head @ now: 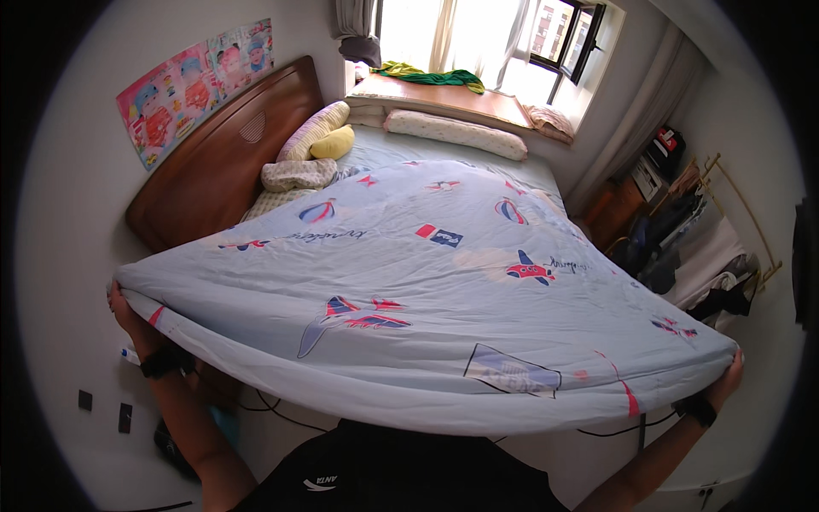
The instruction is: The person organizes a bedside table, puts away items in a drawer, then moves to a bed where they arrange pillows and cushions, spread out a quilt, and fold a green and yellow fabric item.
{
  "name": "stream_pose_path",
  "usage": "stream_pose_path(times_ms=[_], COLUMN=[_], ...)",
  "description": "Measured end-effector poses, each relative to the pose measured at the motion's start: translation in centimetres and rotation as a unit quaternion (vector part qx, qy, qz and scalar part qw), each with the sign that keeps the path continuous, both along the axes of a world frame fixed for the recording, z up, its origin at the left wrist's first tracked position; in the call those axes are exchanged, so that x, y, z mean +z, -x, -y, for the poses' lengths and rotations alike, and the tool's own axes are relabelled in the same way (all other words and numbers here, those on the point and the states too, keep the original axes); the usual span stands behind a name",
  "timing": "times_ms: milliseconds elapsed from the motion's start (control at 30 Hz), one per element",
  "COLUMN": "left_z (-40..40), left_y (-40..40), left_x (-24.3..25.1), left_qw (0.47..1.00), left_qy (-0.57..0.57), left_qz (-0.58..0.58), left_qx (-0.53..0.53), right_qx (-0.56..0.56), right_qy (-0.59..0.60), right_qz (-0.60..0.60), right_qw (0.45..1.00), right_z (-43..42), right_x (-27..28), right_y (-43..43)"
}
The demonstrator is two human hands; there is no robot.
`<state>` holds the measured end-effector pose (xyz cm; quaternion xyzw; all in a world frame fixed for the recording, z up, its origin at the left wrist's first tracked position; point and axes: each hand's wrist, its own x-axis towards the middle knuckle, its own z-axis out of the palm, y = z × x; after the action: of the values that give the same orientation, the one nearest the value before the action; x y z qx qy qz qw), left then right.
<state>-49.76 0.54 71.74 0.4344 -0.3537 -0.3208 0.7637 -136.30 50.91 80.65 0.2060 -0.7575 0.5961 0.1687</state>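
Observation:
A light blue quilt or duvet cover [397, 275], printed with airplanes, balloons and writing, spreads out before me. My left hand [121, 306] grips its near left corner. At the far right, my right hand [726, 377] holds the near right corner. Between them the near edge sags in a curve just in front of my black shirt [409, 473]. The cloth is raised and billowed in the middle, and its far part lies over the bed. Fingers of both hands are partly hidden by the fabric.
A wooden headboard [237, 141] stands left, with pillows [313, 134] and a yellow cushion [334, 143] beside it. A long bolster [454, 133] lies along the window ledge [441, 99]. A garment rack [745, 205] with clothes stands right. Black cables [281, 413] hang below the cloth.

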Motion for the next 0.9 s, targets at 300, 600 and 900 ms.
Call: stream_pose_path(times_ms=[300, 600, 900], left_z=[-7.0, -4.2, -3.7], left_y=[3.8, -16.9, -5.6], left_x=[2.4, -2.0, 0.4], left_qw=[0.982, 0.790, 0.870], left_qy=[-0.047, -0.091, -0.033], left_qz=[-0.033, 0.311, 0.371], left_qx=[0.180, 0.520, 0.324], right_qx=[0.068, 0.025, -0.006], right_qy=[0.077, 0.046, -0.003], right_qz=[0.030, -0.053, -0.037], right_qw=[0.994, 0.997, 0.999], right_z=[-6.2, -9.6, -11.4], right_x=[4.9, 11.2, 9.0], right_y=[-3.9, -4.7, 8.7])
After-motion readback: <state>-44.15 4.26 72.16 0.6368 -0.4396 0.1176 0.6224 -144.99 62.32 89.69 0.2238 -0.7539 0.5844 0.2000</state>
